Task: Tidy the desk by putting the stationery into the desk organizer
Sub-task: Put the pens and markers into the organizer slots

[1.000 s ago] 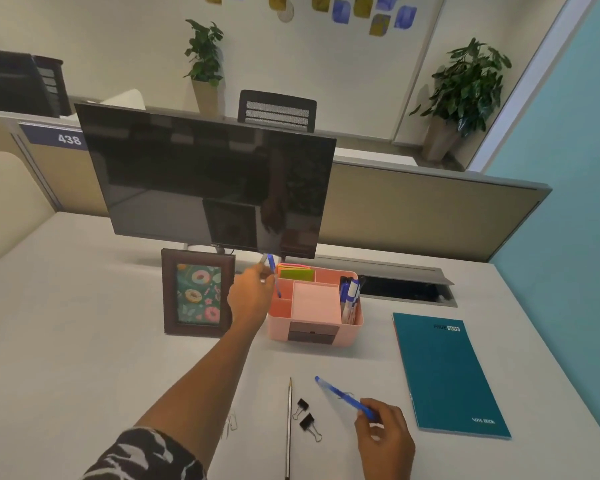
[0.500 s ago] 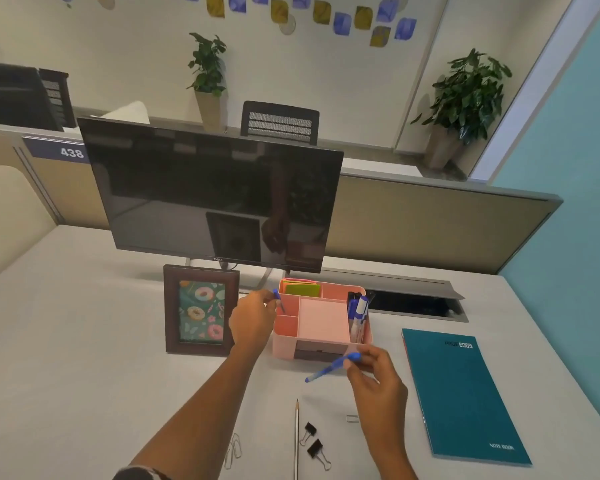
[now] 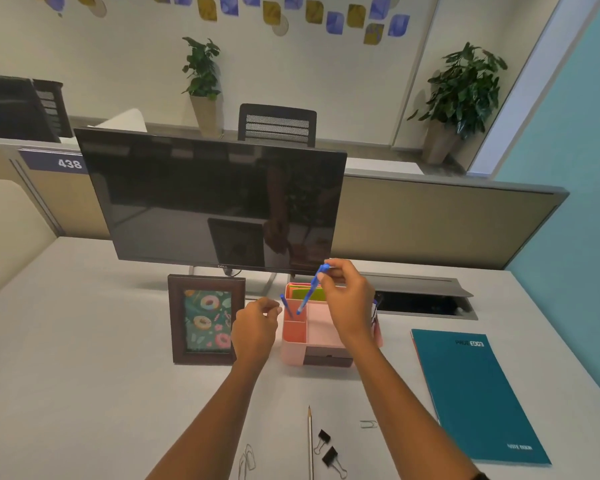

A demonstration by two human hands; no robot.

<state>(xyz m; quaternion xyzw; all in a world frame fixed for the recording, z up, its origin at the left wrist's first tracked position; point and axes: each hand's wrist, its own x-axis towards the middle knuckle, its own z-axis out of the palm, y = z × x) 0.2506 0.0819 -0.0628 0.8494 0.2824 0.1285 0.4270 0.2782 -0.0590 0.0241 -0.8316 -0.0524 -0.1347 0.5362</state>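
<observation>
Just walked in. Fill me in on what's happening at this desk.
A person is tidying stationery into the pink organizer. The right hand holds a blue pen tilted, tip down in the organizer's back left slot. The left hand is beside the organizer, next to another pen that stands in that slot; whether it touches that pen is unclear. A pencil, binder clips and paper clips lie loose on the desk.

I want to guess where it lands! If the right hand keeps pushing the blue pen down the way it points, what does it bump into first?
Probably the pink organizer: the blue pen in the right hand slants tip-down into its back-left slot, beside another pen already standing there. Depth is hard to judge.
</observation>
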